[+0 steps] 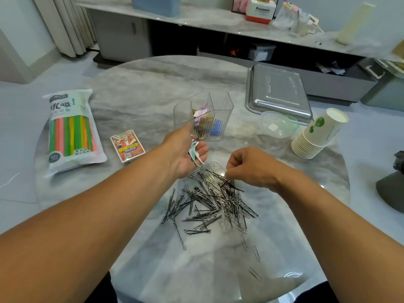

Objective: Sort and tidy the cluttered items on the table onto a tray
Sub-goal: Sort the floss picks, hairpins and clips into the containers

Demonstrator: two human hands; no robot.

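A heap of black hairpins and silver paper clips (215,200) lies on the marble counter (135,88) right in front of the person, the pins pointing every which way, most slanting away from the person; a few stray clips trail toward the near edge. The right hand (251,166) sits at the far edge of the heap, its fingers (231,169) curled and pinching something there, though which pin or clip I cannot tell. The left hand (185,153) is palm up just beyond the heap, its fingers curled round a few pale, thin picks (194,153) with green and white on them, their points aimed down toward the heap.

Behind that hand stands a clear divided organiser (204,115) holding gold, pink and blue bits in separate compartments. The steel tray (277,94) lies upside down further right. A straw packet (73,130) on the left carries Chinese writing and "40". A box on the far shelf reads "Panasonic" (262,10).
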